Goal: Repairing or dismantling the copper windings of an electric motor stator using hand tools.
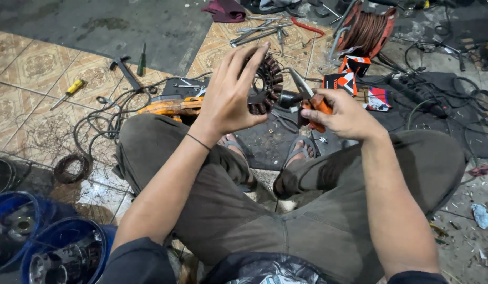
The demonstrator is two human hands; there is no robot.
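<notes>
Above the crossed knees, the left hand (228, 97) gripped the wound stator (266, 84); the right hand (346, 113) closed around orange-handled pliers (309, 102), seemingly working its coils.

Near the centre of the frame, the left hand (228, 97) holds up a round motor stator (266, 84) wound with dark copper coils, fingers spread around its rim. Just right of it, the right hand (345, 113) closes its grip on orange-handled pliers (307, 100), whose tips point at the stator's edge. Below, the person's knees in olive trousers spread wide, sandalled feet between them. A yellow-handled screwdriver (69, 91) lies on the tiled floor at left, a spool of copper wire (366, 30) at upper right, and blue fan housings (65, 252) at lower left.
</notes>
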